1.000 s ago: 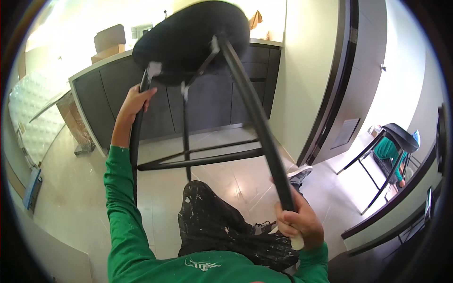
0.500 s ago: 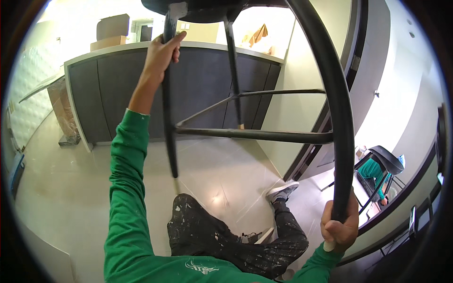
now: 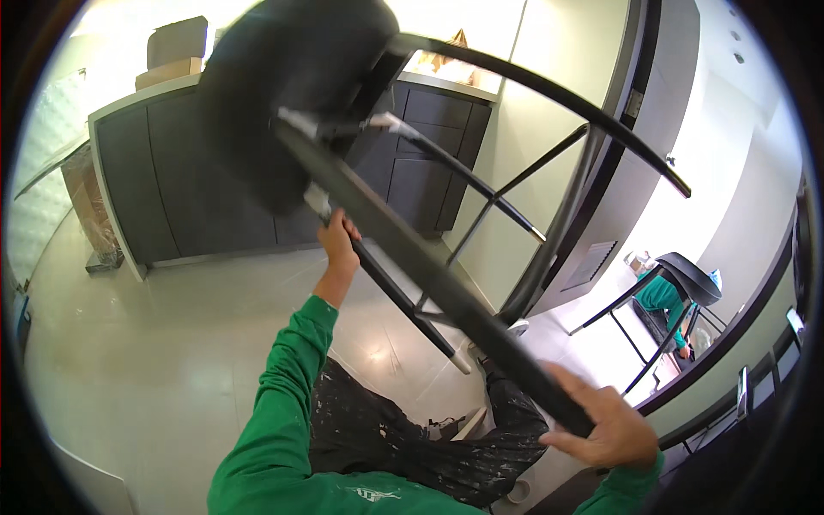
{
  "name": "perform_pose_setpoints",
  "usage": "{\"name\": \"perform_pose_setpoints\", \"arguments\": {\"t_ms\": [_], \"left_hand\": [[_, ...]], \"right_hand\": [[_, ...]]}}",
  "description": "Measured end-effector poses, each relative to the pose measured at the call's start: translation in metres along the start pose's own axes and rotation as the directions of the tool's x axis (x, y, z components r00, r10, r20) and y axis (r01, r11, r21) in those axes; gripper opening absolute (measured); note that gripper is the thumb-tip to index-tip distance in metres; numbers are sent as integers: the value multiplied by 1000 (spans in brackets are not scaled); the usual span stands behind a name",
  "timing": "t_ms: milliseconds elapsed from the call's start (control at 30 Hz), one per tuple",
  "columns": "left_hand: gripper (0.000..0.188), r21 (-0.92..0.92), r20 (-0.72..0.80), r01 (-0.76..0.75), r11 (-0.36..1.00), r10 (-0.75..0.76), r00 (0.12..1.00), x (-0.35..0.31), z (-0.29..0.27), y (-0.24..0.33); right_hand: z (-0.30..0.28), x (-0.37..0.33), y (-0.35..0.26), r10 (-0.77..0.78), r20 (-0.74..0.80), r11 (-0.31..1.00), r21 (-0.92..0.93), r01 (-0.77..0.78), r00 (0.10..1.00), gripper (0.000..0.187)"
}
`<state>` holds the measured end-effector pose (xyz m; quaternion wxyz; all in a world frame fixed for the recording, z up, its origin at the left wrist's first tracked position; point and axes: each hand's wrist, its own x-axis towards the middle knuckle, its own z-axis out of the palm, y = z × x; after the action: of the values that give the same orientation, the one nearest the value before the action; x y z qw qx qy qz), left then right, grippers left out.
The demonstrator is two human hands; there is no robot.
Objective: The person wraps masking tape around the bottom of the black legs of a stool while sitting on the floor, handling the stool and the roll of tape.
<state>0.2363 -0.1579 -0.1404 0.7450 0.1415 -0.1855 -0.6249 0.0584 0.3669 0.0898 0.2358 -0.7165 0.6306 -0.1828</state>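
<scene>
A black bar stool [image 3: 429,275] is held up in front of me, tilted with its dark rounded seat [image 3: 283,94] toward the upper left and its legs slanting to the lower right. My left hand [image 3: 342,245] is closed round one leg, just below the pale patch where it joins the seat. At the low end of the nearest, thickest-looking leg, my right hand [image 3: 605,421] grips with the thumb beneath and the fingers over it. Thin crossbars link the legs; some leg tips look pale. The seat is smeared by motion.
Behind the stool stands a dark grey cabinet [image 3: 172,180] with a pale top and a cardboard box [image 3: 167,73] on it. At right, past a door frame, are another black stool [image 3: 687,279] and a person's green sleeve [image 3: 661,296]. A cup [image 3: 519,491] sits near my legs.
The stool has turned and tipped, its seat swinging down and left into view. My left hand has moved down and right with its leg. My right hand stays at a leg's end.
</scene>
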Motion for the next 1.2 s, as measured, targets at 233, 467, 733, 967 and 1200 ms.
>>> {"name": "perform_pose_setpoints", "arguments": {"t_ms": [233, 467, 733, 967, 1200], "left_hand": [[27, 45, -281, 209, 977, -188, 941, -66, -112, -125], [23, -45, -518, 347, 937, -319, 794, -75, -209, -177], [25, -27, -537, 397, 917, -349, 768, -65, -261, -220], [23, -198, -524, 490, 849, -514, 679, -51, -293, -259], [24, -169, -561, 532, 830, -525, 640, -57, -312, -281]], "right_hand": [[41, 37, 41, -6, 204, 1000, -18, 10, 979, 80], [82, 82, 99, 34, 369, 999, 6, -39, 929, 84], [89, 132, 101, 182, 439, 949, 157, -275, 880, 82], [127, 149, 125, 84, 306, 921, 339, -191, 948, 75], [130, 163, 119, 108, 259, 874, 436, -216, 960, 67]]}}
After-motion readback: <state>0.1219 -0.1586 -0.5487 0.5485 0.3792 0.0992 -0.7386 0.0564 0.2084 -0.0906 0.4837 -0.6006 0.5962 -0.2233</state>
